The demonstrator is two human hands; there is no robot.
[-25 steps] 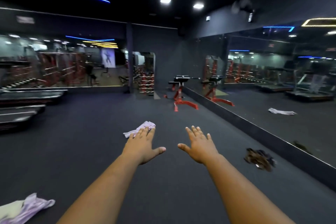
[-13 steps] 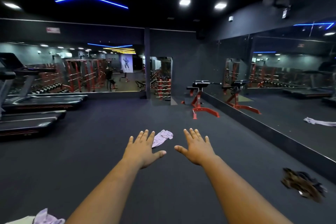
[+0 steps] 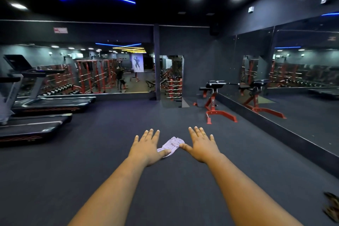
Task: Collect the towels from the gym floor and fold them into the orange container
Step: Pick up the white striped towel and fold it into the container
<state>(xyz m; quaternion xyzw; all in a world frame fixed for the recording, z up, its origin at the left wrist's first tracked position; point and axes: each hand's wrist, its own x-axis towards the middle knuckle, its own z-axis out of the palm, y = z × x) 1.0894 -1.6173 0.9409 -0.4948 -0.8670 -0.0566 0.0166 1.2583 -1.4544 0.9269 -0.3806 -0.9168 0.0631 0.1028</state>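
Both hands, left [image 3: 146, 147], right [image 3: 202, 146], spread flat, empty; towel [image 3: 171, 144] partly hidden between thumbs

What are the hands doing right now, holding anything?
Left hand: open, fingers spread, holding nothing.
Right hand: open, fingers spread, holding nothing.
Striped towel lies on the floor between them.
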